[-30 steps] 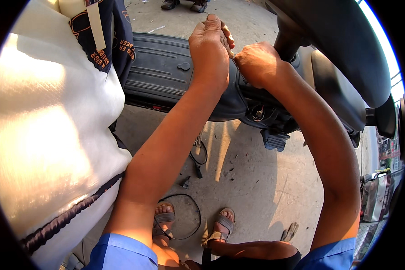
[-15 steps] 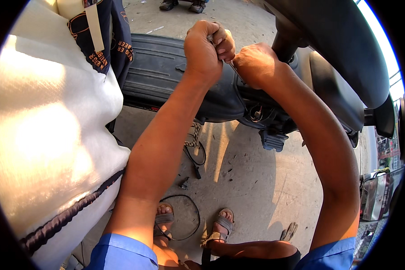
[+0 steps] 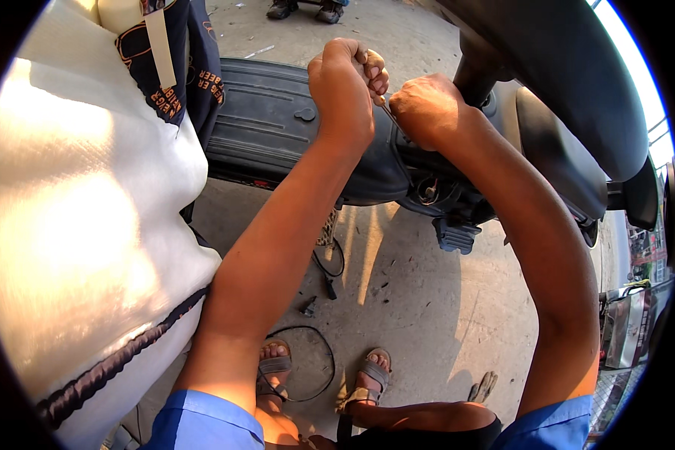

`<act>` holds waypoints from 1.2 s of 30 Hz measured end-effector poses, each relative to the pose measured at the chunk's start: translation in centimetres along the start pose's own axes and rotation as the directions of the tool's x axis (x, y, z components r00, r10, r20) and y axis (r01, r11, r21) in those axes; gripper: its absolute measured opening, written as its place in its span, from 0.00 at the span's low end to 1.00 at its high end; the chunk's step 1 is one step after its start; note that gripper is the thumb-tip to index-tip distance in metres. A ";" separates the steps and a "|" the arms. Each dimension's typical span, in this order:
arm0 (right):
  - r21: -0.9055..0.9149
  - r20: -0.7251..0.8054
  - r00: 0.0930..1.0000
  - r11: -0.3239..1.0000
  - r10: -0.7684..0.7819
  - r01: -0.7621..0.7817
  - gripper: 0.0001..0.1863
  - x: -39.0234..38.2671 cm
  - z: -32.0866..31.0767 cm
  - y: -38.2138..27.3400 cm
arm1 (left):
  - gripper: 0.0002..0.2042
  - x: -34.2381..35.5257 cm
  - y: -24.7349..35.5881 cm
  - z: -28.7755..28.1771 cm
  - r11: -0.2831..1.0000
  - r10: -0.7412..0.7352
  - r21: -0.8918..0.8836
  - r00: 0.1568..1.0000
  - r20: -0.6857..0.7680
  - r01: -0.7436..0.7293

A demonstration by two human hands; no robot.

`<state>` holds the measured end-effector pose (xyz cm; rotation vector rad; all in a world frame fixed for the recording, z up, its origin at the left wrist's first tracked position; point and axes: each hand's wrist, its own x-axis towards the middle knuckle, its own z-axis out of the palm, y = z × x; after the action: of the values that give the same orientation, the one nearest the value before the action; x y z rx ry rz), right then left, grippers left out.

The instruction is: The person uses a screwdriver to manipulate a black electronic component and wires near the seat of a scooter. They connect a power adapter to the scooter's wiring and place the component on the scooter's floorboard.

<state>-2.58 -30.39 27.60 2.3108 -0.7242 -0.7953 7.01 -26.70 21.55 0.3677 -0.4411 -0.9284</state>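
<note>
Being worked, as judged: slim metal tool (image 3: 388,111), slanted between hands near end of scooter footboard (image 3: 266,94). Left hand (image 3: 345,86) curled around one end; right hand (image 3: 431,109) set at other, fingers hidden, grip cannot be told. Steady shaft and controlled wrist judged needed for next move. Footboard: dark, ribbed, matte plastic. Seat (image 3: 577,67): black, smooth, rounded. Floor (image 3: 405,300): grey concrete.
</note>
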 end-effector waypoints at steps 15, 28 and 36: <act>0.001 0.016 1.000 1.000 0.008 -0.008 0.09 0.0 0.0 0.0 | 0.11 0.7 0.4 -1.5 0.999 -0.025 -0.028 0.971 0.237 0.032; 0.045 -0.108 0.994 0.999 -0.001 0.006 0.06 0.2 1.1 0.3 | 0.09 -0.1 -0.1 0.5 0.999 0.033 0.025 0.999 0.039 -0.033; 0.061 -0.097 0.995 0.998 0.001 0.005 0.07 0.4 1.1 0.1 | 0.12 0.7 0.0 -0.3 0.997 -0.071 0.028 0.990 0.123 0.068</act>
<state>-3.10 -31.09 26.86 2.3868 -0.7126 -0.6650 7.50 -27.24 21.48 0.3496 -0.5560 -1.0180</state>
